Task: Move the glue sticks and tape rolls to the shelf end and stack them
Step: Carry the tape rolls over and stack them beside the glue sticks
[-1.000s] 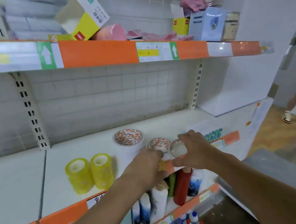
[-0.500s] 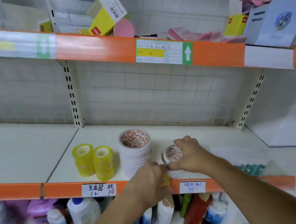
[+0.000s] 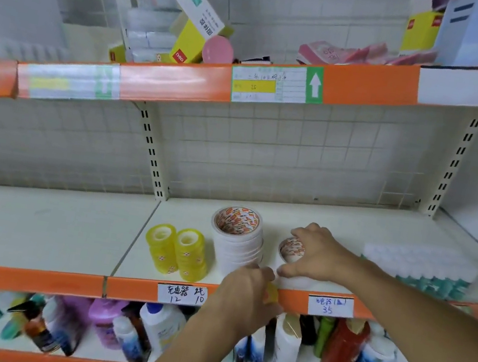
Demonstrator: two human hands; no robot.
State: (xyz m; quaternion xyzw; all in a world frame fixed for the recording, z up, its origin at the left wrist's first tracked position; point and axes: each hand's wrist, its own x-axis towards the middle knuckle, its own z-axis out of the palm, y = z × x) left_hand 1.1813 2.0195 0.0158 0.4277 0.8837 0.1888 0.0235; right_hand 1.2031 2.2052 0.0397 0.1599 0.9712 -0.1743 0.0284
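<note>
Tape roll stack (image 3: 291, 250): small, white, core axis upright, on middle shelf (image 3: 349, 225) just right of tall white stack (image 3: 236, 239). Right hand (image 3: 312, 253) clasps it from above and right, fingers curled round. Left hand (image 3: 248, 294) below tall stack at shelf edge, pinching something yellow; nature unclear. Yellow rolls (image 3: 176, 250) left of tall stack. Right hand nearer.

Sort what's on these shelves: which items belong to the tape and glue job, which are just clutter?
Job:
white tape stack
tape roll under right hand
yellow tape rolls
glue sticks
left hand

Clutter:
bottles on lower shelf
yellow box, pink packets on top shelf
</note>
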